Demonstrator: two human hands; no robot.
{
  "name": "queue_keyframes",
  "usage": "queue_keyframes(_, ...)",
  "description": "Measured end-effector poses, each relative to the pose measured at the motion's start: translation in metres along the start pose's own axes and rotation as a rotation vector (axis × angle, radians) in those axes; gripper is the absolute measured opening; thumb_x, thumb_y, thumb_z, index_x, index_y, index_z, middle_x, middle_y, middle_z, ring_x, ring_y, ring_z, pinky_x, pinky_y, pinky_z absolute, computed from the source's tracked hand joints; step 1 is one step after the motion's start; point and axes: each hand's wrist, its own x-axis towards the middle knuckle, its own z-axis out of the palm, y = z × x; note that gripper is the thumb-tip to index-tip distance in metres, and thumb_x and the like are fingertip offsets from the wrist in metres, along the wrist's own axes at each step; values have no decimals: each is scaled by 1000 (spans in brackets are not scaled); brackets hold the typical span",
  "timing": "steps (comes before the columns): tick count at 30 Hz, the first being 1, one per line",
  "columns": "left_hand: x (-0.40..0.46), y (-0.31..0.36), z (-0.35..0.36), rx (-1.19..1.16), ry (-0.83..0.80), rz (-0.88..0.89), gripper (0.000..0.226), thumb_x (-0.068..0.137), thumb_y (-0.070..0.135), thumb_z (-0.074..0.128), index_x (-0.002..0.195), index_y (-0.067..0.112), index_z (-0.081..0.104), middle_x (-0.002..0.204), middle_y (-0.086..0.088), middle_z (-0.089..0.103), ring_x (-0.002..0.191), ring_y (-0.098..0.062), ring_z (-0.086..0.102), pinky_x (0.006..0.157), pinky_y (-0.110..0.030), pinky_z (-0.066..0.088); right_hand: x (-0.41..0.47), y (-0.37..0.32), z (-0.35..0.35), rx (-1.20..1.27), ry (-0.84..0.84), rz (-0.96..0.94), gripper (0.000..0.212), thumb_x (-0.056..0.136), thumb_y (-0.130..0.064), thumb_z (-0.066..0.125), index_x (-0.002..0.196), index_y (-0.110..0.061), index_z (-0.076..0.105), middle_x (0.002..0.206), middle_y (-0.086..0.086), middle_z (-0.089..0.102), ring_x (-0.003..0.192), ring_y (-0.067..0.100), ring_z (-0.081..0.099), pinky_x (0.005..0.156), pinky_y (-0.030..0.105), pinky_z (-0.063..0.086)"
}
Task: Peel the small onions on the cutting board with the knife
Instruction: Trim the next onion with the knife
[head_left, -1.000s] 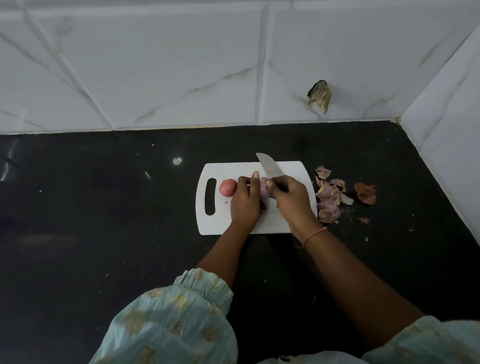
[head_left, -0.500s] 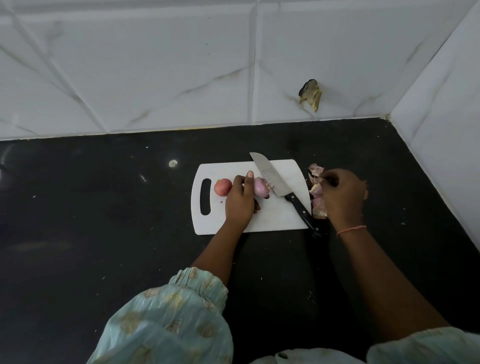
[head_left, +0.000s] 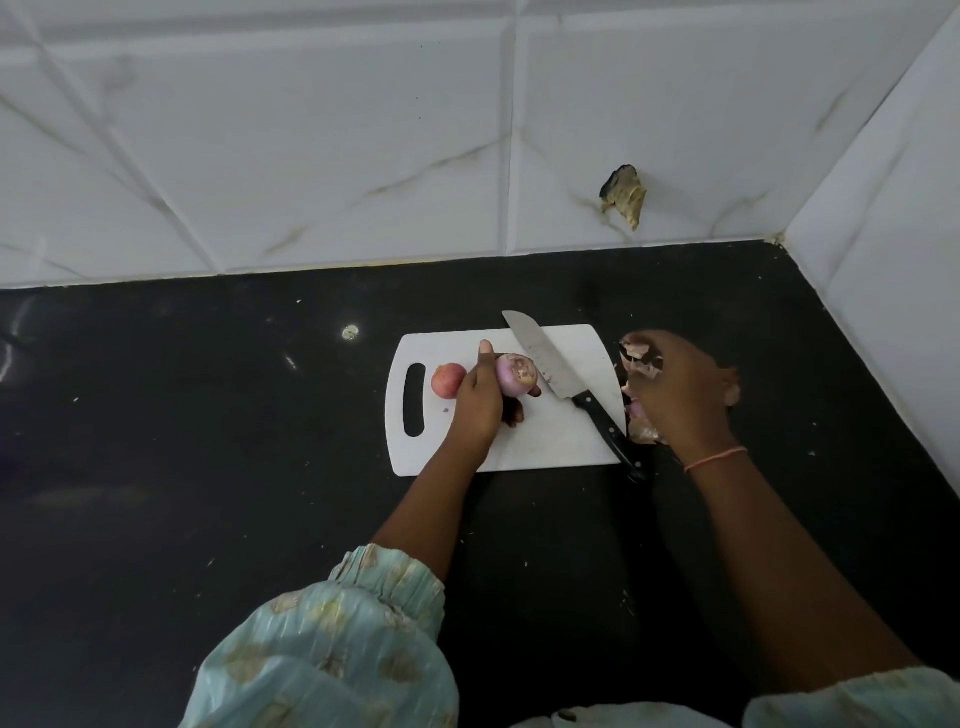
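Note:
A white cutting board (head_left: 550, 441) lies on the black counter. My left hand (head_left: 480, 402) grips a partly peeled purple onion (head_left: 514, 375) just above the board. A second, unpeeled reddish onion (head_left: 447, 380) sits on the board to the left of that hand. The knife (head_left: 558, 374) lies free on the board, its blade pointing to the far left and its black handle reaching over the board's near right corner. My right hand (head_left: 680, 395) hovers right of the board over the peel pile (head_left: 641, 431), with a bit of onion skin (head_left: 641, 356) at its curled fingertips.
White tiled walls close the counter at the back and on the right, meeting in a corner (head_left: 779, 239). A brownish scrap (head_left: 623, 195) sticks on the back wall. The black counter (head_left: 208, 467) stretches wide to the left and toward me.
My right hand has let go of the knife, which now lies on the board, and moved right to the peel pile with a piece of skin. My left hand keeps holding the onion.

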Motion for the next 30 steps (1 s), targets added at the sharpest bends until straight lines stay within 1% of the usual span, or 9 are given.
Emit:
queue_keyframes(2,1,1,2,-98,-24,-40,77,106,54,13,87,4,67,69,-7,71,48,-16,51,49,-26,43,-6,-14,3,62,-45,-114,32,85,-7,69,116,-13,68,115,3,68,103,18,63,91,34,52)
queue_keyframes(5,2,0,7,-233,-43,-108,81,104,60,12,82,5,68,64,-9,66,47,-17,47,50,-26,38,-20,-42,18,237,-141,-228,28,87,-18,72,114,-14,69,109,-5,67,95,7,63,84,22,52)
queue_keyframes(7,2,-4,9,-235,-30,-127,81,103,62,13,83,7,69,62,-9,63,50,-17,48,52,-27,38,-29,-50,34,318,-188,-235,29,85,-18,74,113,-13,71,107,-3,67,90,7,64,77,18,52)
queue_keyframes(11,4,-9,11,-181,38,-143,75,102,63,14,87,13,68,78,-15,66,64,-19,59,61,-28,47,-36,-54,55,318,-107,-206,16,82,-10,75,97,-13,72,97,-3,64,82,9,63,70,18,49)
queue_keyframes(16,9,-9,13,-156,91,-139,75,104,59,13,85,8,65,65,-11,62,52,-17,54,52,-24,44,-31,-58,58,286,-77,-195,11,78,-1,73,83,-11,70,88,-4,63,82,6,61,71,12,44)
queue_keyframes(21,6,-12,15,-142,118,-101,74,105,55,13,73,10,62,50,-6,57,47,-17,51,53,-25,44,-28,-55,60,203,-66,-244,10,82,-4,70,87,-13,68,91,-3,63,89,14,61,76,31,53)
queue_keyframes(24,6,-11,15,-170,130,-80,73,107,52,14,71,8,61,47,-3,57,44,-13,52,49,-23,44,-28,-53,64,135,-94,-288,10,86,-9,68,93,-15,67,96,-3,62,95,17,57,77,34,52)
queue_keyframes(27,7,-12,15,-199,146,-86,73,107,51,15,75,4,61,55,-8,59,46,-15,52,49,-25,44,-30,-52,67,111,-89,-331,10,89,-10,65,98,-15,65,100,-2,61,97,18,55,76,33,50)
queue_keyframes(30,11,-15,15,-210,180,-133,70,106,52,18,89,2,64,68,-13,63,55,-18,56,53,-27,46,-30,-52,68,131,-101,-334,8,91,-12,61,99,-13,63,99,0,61,96,18,54,77,33,49)
